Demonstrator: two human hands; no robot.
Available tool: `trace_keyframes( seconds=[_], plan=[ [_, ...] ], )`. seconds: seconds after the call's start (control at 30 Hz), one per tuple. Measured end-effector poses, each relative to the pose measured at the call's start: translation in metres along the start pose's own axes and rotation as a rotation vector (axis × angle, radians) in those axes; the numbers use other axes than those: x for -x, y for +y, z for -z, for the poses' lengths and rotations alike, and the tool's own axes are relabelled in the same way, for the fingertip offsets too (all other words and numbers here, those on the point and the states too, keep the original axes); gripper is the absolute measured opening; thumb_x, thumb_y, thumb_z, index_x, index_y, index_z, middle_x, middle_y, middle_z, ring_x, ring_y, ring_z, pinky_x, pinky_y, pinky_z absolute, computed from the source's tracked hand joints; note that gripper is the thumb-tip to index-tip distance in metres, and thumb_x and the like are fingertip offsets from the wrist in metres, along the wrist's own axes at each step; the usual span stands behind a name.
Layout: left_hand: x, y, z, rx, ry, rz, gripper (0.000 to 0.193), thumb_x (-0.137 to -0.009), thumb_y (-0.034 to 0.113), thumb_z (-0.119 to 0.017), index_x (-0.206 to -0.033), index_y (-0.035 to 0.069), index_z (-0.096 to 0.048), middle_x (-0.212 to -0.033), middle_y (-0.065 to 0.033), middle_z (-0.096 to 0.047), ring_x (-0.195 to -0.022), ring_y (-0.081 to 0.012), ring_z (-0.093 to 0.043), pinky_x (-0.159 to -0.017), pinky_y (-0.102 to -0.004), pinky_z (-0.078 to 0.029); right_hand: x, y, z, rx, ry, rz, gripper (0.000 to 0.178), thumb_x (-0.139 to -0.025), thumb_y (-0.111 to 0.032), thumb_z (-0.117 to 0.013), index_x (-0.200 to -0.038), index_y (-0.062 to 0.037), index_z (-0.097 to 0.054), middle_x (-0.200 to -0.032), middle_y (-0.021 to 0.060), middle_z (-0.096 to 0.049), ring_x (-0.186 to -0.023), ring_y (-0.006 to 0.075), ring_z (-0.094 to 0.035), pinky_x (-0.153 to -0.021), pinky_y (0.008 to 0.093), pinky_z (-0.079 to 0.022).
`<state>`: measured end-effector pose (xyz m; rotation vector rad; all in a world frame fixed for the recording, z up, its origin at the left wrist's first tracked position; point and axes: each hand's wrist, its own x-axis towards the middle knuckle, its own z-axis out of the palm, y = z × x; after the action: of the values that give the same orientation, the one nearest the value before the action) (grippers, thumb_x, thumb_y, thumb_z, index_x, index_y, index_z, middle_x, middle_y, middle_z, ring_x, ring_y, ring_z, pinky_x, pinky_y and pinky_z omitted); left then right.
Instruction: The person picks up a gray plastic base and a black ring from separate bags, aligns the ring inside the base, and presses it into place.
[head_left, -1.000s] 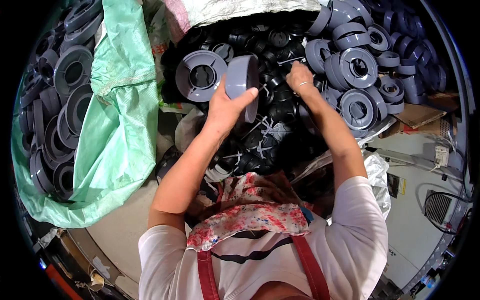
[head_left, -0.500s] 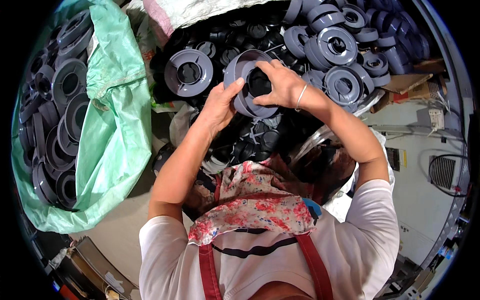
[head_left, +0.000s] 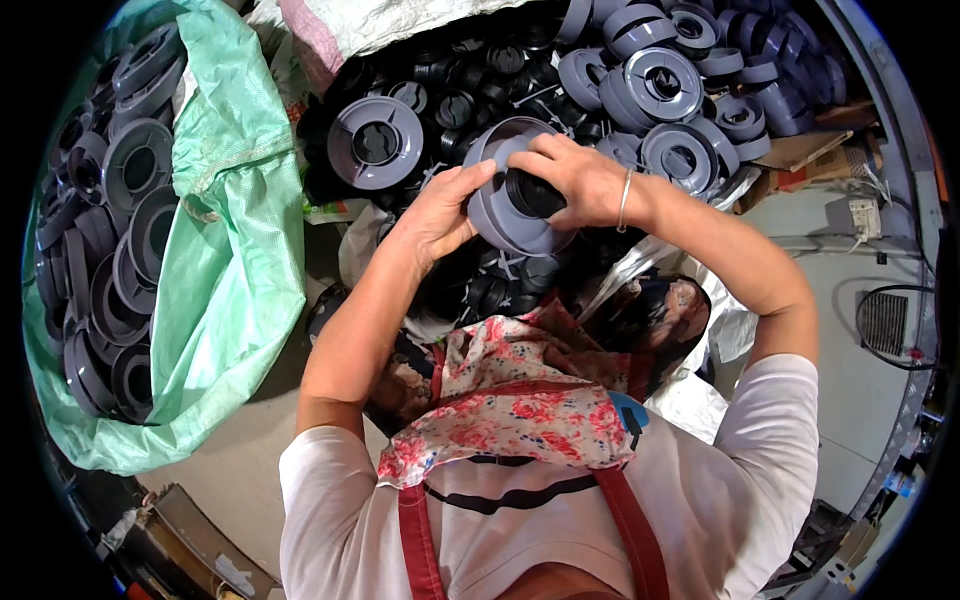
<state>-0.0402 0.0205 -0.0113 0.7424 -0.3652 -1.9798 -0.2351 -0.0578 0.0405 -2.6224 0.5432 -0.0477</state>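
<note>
Upper centre of the frame, the left hand [head_left: 440, 215] grips the ring [head_left: 494, 217], the right hand [head_left: 585, 180] a cap [head_left: 533, 196] at its middle. Tilted, the cap could jam; a slack left grip could drop the ring.

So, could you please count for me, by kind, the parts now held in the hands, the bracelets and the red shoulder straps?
Grey round part, held: 1
Black part, held: 1
Bracelet: 1
Red shoulder straps: 2
Total: 5
</note>
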Motion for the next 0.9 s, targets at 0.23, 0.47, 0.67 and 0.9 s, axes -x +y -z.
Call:
trace_keyframes(
  seconds=[0.23, 0.47, 0.67, 0.9],
  plan=[
    [0.002, -0.010, -0.006, -0.182, -0.009, -0.258, 0.041, -0.081, 0.014, -0.065, -0.115, -0.001, -0.047, -0.107, -0.0080, -0.055, -0.096, -0.0161, -0.056, -0.085, -0.0330, -0.047, -0.009, -0.011, -0.014, -0.876, 0.196, -0.622, 0.069, -0.068, -0.038, -0.076, -0.112, 0.0089, -0.050, -0.099, 0.0208, -0.060, -0.079, 0.0266, -0.064, -0.063, 0.0310, -0.053],
    [0.002, -0.015, -0.010, -0.196, 0.044, -0.330, 0.044, -0.078, 0.013, -0.068, -0.114, -0.002, -0.047, -0.104, -0.0076, -0.056, -0.092, -0.0153, -0.055, -0.084, -0.0307, -0.046, 0.005, 0.012, -0.047, -0.642, 0.325, -0.410, 0.081, -0.081, -0.069, -0.037, -0.091, 0.0092, -0.058, -0.068, 0.0163, -0.063, -0.046, 0.0204, -0.058, -0.044, 0.0285, -0.047],
    [0.020, -0.012, -0.011, -1.042, 0.237, -0.526, 0.082, -0.069, 0.023, -0.074, -0.134, -0.004, -0.032, -0.116, -0.0174, -0.054, -0.103, -0.0208, -0.054, -0.090, -0.0301, -0.042, 0.017, 0.016, -0.047, -0.794, 0.012, -0.631, 0.071, -0.080, -0.064, -0.045, -0.083, 0.0060, -0.055, -0.068, 0.0176, -0.062, -0.056, 0.0264, -0.060, -0.048, 0.0357, -0.046],
    [0.005, -0.024, 0.010, -1.078, 0.306, -0.288, 0.076, -0.071, 0.029, -0.073, -0.127, -0.010, -0.039, -0.123, -0.0247, -0.049, -0.114, -0.0284, -0.050, -0.096, -0.0332, -0.038, 0.061, 0.115, -0.089, 0.222, 0.145, -0.930, 0.080, -0.064, -0.034, -0.076, -0.123, 0.0033, -0.037, -0.108, 0.0232, -0.055, -0.100, 0.0387, -0.054, -0.084, 0.0410, -0.045]
  ],
)
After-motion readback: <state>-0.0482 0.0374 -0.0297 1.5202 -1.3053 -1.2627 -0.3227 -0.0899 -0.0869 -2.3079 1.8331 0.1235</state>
